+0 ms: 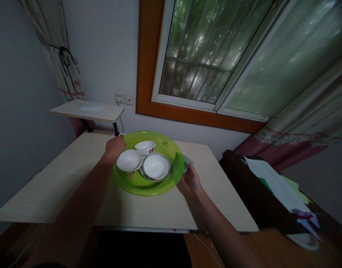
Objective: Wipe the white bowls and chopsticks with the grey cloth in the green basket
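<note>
A round green plastic basket (pixel 147 190) is held over the desk. In it are a white bowl (pixel 129 160) at the left, another white bowl (pixel 144 147) with red and dark marks behind it, and a third white dish (pixel 156 167) sitting on a rimmed plate (pixel 142 173). My left hand (pixel 115 146) is closed on the basket's left rim. My right hand (pixel 191 178) is closed at the right side, its thumb over a grey checked cloth (pixel 187 162) beside the rim. The fingers of that hand are partly hidden under the basket.
The pale desk (pixel 215 201) spreads below the basket. A small raised shelf (pixel 109 113) with a paper on it stands at the back left. Wall sockets (pixel 124 99) and a window (pixel 199 67) are behind. To the right, a dark cabinet (pixel 252 193) bears papers (pixel 277 178).
</note>
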`<act>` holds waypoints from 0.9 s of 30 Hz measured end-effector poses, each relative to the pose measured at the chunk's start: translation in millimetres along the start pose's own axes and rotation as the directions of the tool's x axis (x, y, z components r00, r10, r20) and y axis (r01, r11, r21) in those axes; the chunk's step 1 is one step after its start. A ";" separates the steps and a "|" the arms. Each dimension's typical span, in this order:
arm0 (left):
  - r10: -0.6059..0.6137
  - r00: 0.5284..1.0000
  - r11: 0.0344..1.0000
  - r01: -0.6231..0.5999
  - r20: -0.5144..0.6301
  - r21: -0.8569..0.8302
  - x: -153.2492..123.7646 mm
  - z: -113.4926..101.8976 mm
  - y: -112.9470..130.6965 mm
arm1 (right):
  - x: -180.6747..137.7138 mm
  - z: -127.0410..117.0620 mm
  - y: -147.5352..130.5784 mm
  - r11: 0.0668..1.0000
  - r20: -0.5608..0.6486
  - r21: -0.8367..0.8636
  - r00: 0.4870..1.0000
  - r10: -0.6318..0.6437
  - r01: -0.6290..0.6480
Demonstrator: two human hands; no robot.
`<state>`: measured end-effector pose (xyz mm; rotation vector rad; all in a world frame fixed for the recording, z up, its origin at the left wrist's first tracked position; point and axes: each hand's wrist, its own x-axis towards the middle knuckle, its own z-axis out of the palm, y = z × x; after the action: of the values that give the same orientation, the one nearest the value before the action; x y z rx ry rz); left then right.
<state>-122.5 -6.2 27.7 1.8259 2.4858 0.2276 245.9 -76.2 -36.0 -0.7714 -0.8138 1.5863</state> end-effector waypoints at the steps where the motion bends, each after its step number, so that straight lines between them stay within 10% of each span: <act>1: 0.003 1.000 1.000 -0.003 0.002 0.001 0.2 0.2 -0.6 | 1.2 2.0 -1.0 1.000 -0.003 -0.001 1.000 -0.014 0.014; 15: -0.002 1.000 1.000 0.002 -0.001 -0.016 -1.2 0.3 -1.1 | 95.8 15.5 -35.3 0.963 0.093 -0.254 0.989 0.117 -0.090; 27: -0.051 0.999 0.998 0.051 0.005 -0.021 -2.5 0.3 0.9 | 35.9 6.7 -16.8 0.997 0.043 -0.074 0.999 -0.022 0.025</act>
<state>-120.8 -8.2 27.5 1.7504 2.5137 0.2466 244.0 -39.4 -20.2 -0.7815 -0.9135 1.5633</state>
